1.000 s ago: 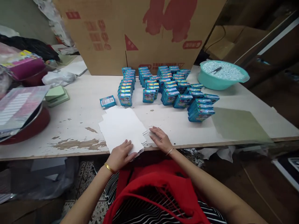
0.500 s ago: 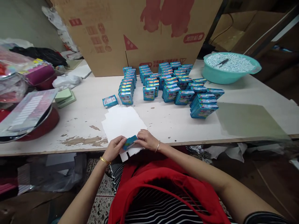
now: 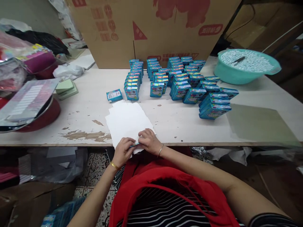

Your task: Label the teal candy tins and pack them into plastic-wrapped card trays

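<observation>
Over the near end of a fanned stack of white sheets [image 3: 127, 121], my left hand [image 3: 123, 152] pinches the left end of a thin blue carton [image 3: 134, 145]. My right hand [image 3: 149, 141] is closed on its right end. Only a narrow blue edge of the carton shows between the fingers. A blue box [image 3: 114, 95] lies flat just beyond the stack. Several upright blue boxes [image 3: 156, 90] stand in rows behind it, and the nearest group on the right [image 3: 214, 112] leans together.
A big cardboard box [image 3: 118, 34] stands behind the rows. At the back right is a turquoise basin [image 3: 236, 74] full of small pale pieces. A red bowl [image 3: 48, 116] with papers and some green pads [image 3: 67, 90] are on the left.
The blue carton has turned from showing its printed face to showing only a thin edge. Both hands have closed in around it. The camera view has shifted slightly.
</observation>
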Available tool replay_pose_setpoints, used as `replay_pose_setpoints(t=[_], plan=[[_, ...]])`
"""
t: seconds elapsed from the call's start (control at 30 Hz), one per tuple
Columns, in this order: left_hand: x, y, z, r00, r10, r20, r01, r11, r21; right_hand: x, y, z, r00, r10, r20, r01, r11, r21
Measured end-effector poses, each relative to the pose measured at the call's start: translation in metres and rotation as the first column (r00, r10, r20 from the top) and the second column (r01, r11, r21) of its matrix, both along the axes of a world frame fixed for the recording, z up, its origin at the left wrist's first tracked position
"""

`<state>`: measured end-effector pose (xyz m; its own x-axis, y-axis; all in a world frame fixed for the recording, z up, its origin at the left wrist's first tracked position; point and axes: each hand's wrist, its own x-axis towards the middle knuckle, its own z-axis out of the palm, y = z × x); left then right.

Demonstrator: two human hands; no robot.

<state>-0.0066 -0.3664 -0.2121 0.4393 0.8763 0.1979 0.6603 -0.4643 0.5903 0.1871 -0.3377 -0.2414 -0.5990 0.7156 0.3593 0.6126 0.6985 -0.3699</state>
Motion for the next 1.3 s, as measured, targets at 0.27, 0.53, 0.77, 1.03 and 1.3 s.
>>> replay_pose_setpoints(t=[0.27, 0.53, 0.77, 1.03, 1.3], plan=[[-0.032, -0.024, 0.011, 0.992, 0.038, -0.122, -0.032, 0.998, 0.051, 0.052, -0.003, 0.009, 0.980, 0.195, -0.049, -0.200, 0.969, -0.147], [-0.063, -0.044, -0.018, 0.984, -0.015, -0.178, 0.032, 0.995, 0.090, 0.060, 0.001, -0.009, 0.977, 0.141, -0.162, -0.165, 0.975, -0.145], [-0.055, -0.034, -0.010, 0.961, 0.241, 0.134, -0.234, 0.970, -0.065, 0.036, -0.007, 0.002, 0.924, -0.115, -0.364, 0.002, 0.955, -0.296], [0.000, -0.008, 0.039, 0.962, 0.062, -0.266, -0.067, 0.998, -0.009, 0.060, -0.040, 0.038, 0.960, -0.268, -0.082, 0.271, 0.962, 0.018], [0.051, 0.024, 0.044, 0.794, -0.230, -0.563, 0.240, 0.969, -0.056, 0.088, -0.045, 0.025, 0.952, -0.305, 0.036, 0.304, 0.952, 0.021]])
